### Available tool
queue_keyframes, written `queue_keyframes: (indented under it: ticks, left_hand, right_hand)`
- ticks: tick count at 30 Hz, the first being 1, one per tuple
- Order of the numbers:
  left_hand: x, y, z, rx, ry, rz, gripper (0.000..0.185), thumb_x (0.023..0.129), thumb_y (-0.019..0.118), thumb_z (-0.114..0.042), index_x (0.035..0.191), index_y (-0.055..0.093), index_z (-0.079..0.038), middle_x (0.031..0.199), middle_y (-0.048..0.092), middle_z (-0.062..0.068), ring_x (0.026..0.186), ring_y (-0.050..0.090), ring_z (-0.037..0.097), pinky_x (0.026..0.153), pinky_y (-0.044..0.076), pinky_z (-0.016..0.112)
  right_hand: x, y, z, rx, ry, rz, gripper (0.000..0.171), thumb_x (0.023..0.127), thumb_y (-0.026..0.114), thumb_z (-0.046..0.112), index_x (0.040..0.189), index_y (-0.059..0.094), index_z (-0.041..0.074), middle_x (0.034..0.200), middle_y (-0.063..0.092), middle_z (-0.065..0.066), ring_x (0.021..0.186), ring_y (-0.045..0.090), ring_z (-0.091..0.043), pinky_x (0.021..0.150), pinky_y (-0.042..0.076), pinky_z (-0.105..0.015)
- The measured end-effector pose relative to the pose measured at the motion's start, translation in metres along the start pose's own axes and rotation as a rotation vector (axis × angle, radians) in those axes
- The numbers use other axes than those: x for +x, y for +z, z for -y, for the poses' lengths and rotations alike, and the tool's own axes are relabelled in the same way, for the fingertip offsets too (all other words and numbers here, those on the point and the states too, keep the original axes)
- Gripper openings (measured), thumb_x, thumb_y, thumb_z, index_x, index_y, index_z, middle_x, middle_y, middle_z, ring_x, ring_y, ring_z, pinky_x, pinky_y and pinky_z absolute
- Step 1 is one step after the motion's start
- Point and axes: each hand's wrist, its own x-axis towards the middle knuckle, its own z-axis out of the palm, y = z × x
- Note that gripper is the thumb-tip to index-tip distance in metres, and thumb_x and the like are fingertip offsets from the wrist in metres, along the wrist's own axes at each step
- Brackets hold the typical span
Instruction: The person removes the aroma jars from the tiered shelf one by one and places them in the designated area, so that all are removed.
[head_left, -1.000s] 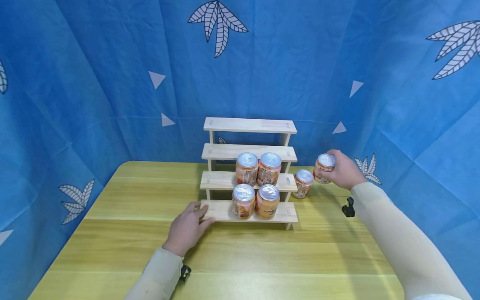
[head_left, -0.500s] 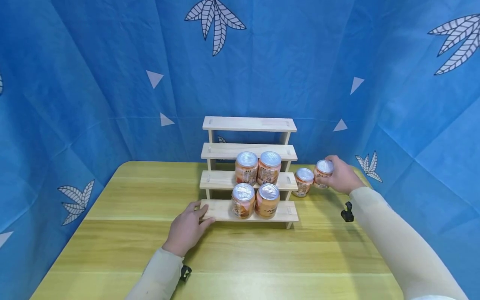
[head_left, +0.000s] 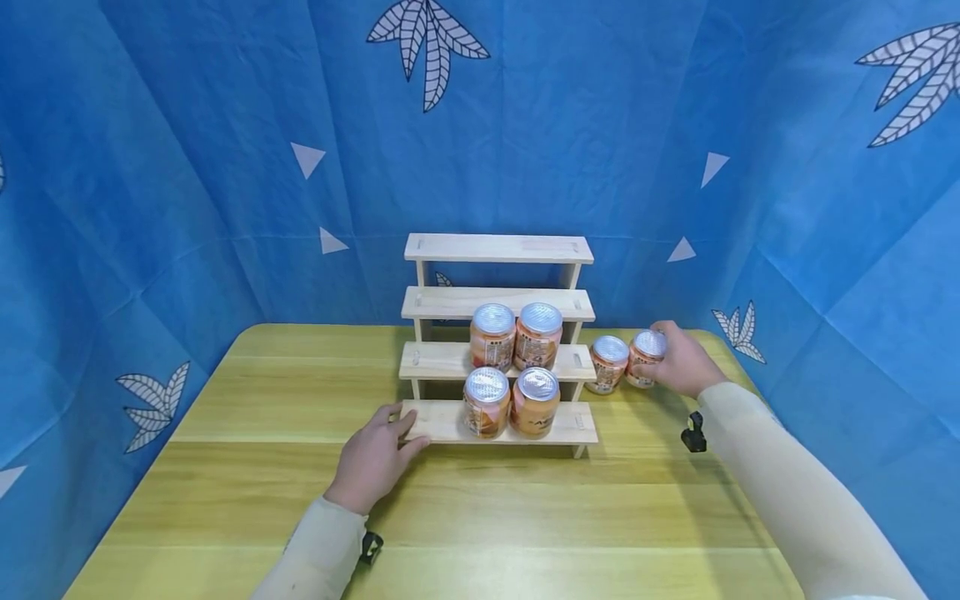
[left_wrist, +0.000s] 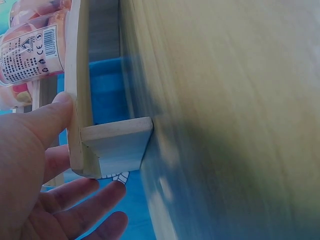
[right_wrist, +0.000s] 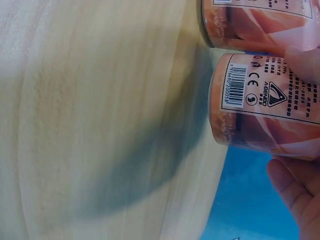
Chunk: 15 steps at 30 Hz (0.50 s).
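A four-step wooden display rack (head_left: 435,421) stands on the table. My left hand (head_left: 371,458) pinches the left end of its lowest step; in the left wrist view the thumb (left_wrist: 57,112) lies on top and the other fingers reach past the end. Right of the rack, my right hand (head_left: 682,362) grips an orange-labelled can (head_left: 645,358) with a silver lid. Its lower end appears to be at the table in the right wrist view, close beside a matching can (head_left: 607,367).
Two similar cans, a left one (head_left: 486,404) and a right one (head_left: 535,404), stand on the lowest step. Two more, left (head_left: 492,337) and right (head_left: 539,337), are on the second step. Blue patterned cloth (head_left: 480,167) surrounds the table (head_left: 480,508) at back and sides.
My right hand has lowered the can to the table beside the other can there. The left hand has stayed at the rack's lowest step.
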Motion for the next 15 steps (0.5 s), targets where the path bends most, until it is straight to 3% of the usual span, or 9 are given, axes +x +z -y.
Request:
queue_keyframes:
  ticks: [15]
  left_hand:
    - [0.000, 0.004, 0.003, -0.008, 0.008, -0.003, 0.058, 0.094, 0.070, -0.046, 0.136, 0.064, -0.006, 0.142, 0.055, 0.022, 0.114, 0.065, 0.041, 0.088, 0.057, 0.051]
  right_hand:
    - [-0.004, 0.011, -0.009, 0.014, 0.010, 0.027, 0.084, 0.085, 0.083, 0.032, 0.142, 0.034, -0.006, 0.125, 0.055, -0.028, 0.110, 0.059, -0.044, 0.088, 0.054, -0.057]
